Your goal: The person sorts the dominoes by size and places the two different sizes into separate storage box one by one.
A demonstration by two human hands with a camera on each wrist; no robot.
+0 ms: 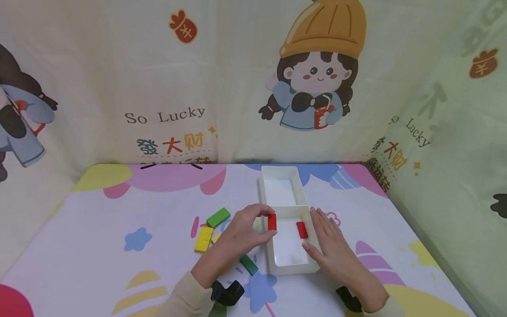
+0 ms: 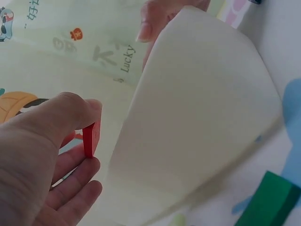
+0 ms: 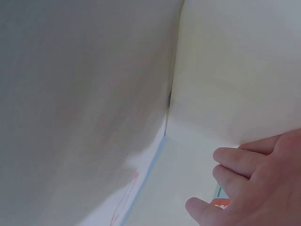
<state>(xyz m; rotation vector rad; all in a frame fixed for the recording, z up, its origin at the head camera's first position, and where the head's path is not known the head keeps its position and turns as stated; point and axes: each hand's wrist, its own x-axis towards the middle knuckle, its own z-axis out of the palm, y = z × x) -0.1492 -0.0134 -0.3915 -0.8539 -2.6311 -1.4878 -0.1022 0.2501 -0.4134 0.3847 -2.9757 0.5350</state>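
My left hand pinches a red wooden block upright over the white plastic tray's near compartment (second red block inside), my right hand, fingers flat, steadying its rim.

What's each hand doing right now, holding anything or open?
Left hand: pinches a red block over the white tray.
Right hand: open, fingers straight against the tray's right wall.

A child's play corner at home; cartoon-printed curtains enclose a pastel play mat with coloured blocks.
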